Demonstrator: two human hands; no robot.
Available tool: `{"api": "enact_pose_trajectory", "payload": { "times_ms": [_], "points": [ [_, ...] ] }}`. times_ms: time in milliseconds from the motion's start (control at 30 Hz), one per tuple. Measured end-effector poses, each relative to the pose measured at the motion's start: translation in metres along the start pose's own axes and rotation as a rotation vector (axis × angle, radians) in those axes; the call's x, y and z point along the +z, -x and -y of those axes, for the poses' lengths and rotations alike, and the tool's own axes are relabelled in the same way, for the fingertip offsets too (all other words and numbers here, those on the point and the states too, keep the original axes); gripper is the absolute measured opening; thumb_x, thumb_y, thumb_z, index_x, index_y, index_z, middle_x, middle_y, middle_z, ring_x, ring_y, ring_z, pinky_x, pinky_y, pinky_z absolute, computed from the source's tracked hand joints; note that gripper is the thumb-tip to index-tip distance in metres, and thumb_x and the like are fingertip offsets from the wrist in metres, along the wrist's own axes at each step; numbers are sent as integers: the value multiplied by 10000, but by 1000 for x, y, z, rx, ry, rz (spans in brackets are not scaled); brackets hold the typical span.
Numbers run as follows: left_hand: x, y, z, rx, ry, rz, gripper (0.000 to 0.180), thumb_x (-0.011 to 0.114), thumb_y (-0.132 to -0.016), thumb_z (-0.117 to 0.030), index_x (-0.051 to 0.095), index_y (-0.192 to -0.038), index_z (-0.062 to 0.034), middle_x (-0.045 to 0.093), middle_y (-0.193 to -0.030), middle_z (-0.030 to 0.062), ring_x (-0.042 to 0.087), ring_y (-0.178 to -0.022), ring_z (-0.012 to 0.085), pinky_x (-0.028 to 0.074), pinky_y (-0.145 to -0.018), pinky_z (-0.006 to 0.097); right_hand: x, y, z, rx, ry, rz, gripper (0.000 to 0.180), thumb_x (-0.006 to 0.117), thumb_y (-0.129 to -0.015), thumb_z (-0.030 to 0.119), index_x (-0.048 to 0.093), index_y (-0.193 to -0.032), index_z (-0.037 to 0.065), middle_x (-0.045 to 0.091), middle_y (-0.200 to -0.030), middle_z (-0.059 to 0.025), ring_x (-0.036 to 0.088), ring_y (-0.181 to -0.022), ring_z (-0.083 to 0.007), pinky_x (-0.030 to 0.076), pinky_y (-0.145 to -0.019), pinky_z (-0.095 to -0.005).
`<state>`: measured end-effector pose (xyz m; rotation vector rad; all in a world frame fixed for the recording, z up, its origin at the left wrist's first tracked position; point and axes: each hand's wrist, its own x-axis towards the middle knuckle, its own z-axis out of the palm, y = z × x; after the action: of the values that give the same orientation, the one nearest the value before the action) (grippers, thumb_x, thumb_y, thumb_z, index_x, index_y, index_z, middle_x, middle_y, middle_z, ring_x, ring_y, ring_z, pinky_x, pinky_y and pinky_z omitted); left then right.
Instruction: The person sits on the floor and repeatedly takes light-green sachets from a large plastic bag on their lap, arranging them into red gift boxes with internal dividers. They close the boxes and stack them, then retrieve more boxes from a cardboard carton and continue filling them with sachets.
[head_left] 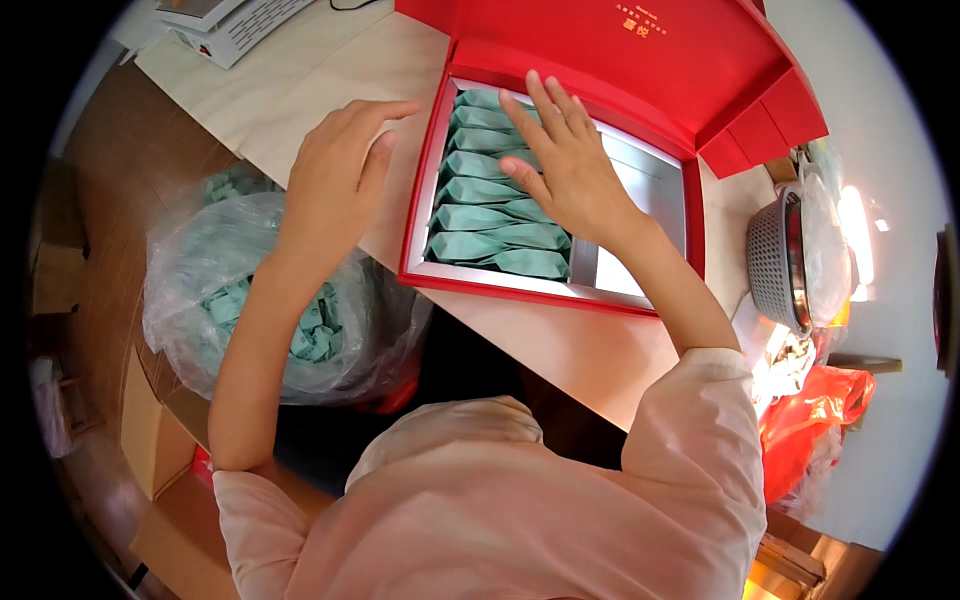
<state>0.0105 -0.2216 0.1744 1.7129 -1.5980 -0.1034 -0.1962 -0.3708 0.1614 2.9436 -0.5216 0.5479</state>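
Observation:
A red gift box (425, 200) stands on the table with its lid (560, 45) raised at the far side. Rows of pale green packets (470, 190) fill its left compartment, while white lining shows in the right one (640, 170). My right hand (565, 165) is over the packets, fingers spread and holding nothing; whether it touches them I cannot tell. Just outside the box's left wall is my left hand (345, 165), its thumb and fingers apart with nothing between them. Below the left forearm, a clear plastic bag (190, 290) holds many more green packets (315, 335).
The pale table (390, 65) carries a white machine (225, 30) at the far left. A grey strainer basket (775, 260) sits right of the box, above a red plastic bag (815, 420). An opened cardboard box (150, 430) lies low at the left.

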Motion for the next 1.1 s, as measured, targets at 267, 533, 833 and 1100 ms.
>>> {"api": "enact_pose_trajectory", "payload": {
  "times_ms": [267,533,833,1100],
  "points": [
    [12,-3,16,2,128,-51,204,555,-863,-106,613,-1047,-39,615,-1048,97,560,-1029,265,417,-908,336,25,8,-1,45,-68,181,631,328,-966,524,297,-1452,122,250,-1485,-226,220,-1385,-374,169,-1132,-478],
    [54,-43,8,137,-173,81,128,687,-698,-73,602,-794,-82,623,-828,21,537,-898,218,406,-783,374,23,8,-2,49,-71,172,603,403,-958,471,318,-1441,119,268,-1473,-235,258,-1366,-386,177,-1123,-495],
    [64,-41,19,159,-301,-41,71,649,-673,-90,642,-730,-132,646,-791,-1,545,-906,186,383,-784,384,21,-1,1,65,-153,240,634,430,-957,431,267,-1459,80,197,-1508,-225,193,-1397,-369,127,-1135,-482],
    [57,1,14,196,-211,-247,98,630,-732,-149,671,-817,-122,566,-974,36,495,-1030,208,379,-891,391,13,6,5,56,-189,291,547,424,-968,272,282,-1459,77,218,-1509,-211,181,-1403,-359,97,-1133,-479]
  ]
}}
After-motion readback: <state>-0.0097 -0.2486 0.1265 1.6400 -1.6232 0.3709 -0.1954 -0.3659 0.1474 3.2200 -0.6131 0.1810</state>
